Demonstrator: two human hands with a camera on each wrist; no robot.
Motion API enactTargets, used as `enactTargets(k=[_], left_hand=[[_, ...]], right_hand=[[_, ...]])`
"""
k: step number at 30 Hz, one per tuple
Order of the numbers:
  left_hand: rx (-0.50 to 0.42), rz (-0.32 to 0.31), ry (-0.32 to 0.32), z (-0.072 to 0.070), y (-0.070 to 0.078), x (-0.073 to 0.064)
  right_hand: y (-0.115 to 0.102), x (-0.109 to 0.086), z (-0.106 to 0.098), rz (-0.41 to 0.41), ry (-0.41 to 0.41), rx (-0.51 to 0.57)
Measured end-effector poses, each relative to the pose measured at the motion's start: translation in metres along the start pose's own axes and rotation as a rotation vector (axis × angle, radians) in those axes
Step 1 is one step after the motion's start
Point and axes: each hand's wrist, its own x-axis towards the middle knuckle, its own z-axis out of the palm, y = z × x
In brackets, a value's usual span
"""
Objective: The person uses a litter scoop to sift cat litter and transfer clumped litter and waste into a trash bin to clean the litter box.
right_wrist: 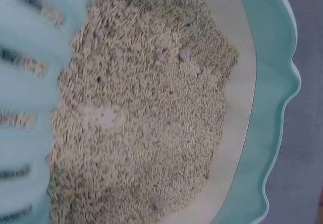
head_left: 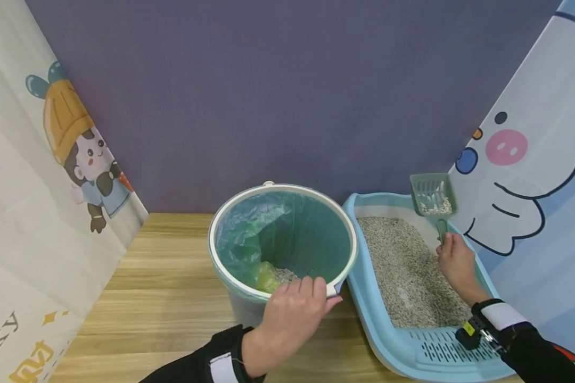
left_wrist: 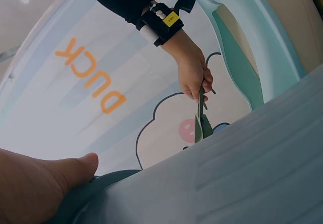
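Observation:
My left hand [head_left: 294, 319] grips the near rim of a trash bin [head_left: 287, 187], its fingers over the edge and its thumb outside. A thin green liner [head_left: 316, 229] covers the bin's inside, where a crumpled yellow-green bag [head_left: 267, 276] and some grey litter lie at the bottom. To the right, my right hand [head_left: 460, 263] holds a green litter scoop [head_left: 433, 194] by its handle, above the far right edge of the blue litter box [head_left: 441, 351]. Some pale pellets sit in the scoop. The right wrist view shows the pellet litter [right_wrist: 146, 108], without the hand or scoop.
The bin and litter box stand side by side on a wood-grain surface [head_left: 172, 298]. Behind them rises a dark purple-grey wall [head_left: 268, 96]. Printed cartoon curtains hang at the left [head_left: 19, 202] and right [head_left: 532, 175]. Slots cut through the litter box's near ledge.

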Motion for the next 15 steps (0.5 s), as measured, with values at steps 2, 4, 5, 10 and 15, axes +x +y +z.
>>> enactTargets(k=[2,4,5,10,15], left_hand=[[-0.002,0.000,0.003,0.000,0.000,0.000],[0.005,0.002,-0.006,0.001,0.001,-0.001],[0.008,0.002,-0.006,0.001,0.001,-0.001],[0.000,0.005,0.014,0.001,0.000,-0.001],[-0.005,0.006,0.015,0.001,0.000,0.000]], right_hand=[[0.002,0.000,-0.003,-0.030,-0.011,-0.031],[0.004,0.000,-0.006,-0.060,-0.029,-0.081],[0.005,0.000,-0.008,-0.071,-0.042,-0.110],[0.007,-0.003,-0.015,-0.116,-0.137,-0.304],[0.003,-0.007,-0.017,-0.071,-0.236,-0.371]])
